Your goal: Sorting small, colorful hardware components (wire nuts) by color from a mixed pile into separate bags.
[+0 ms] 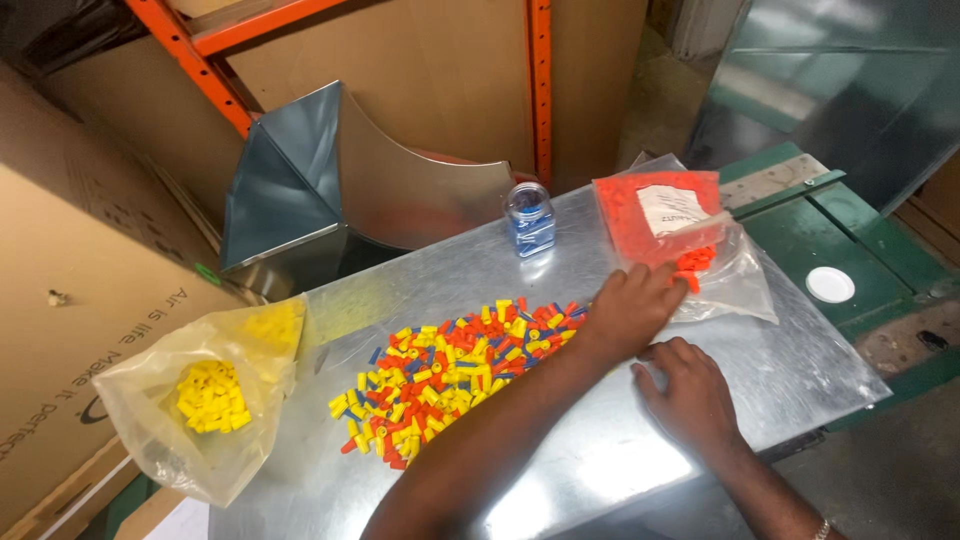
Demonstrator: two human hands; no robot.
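Fingers [668, 275] of the left hand [630, 310] touch orange caps [693, 262] spilling from the bag [740, 285].

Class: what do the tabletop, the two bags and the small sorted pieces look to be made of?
Tabletop: likely galvanised sheet metal, grey and reflective. Yellow-filled bag and orange-filled bag: thin clear plastic film, crinkled. Small pieces: apparently moulded plastic, bright solid colours.
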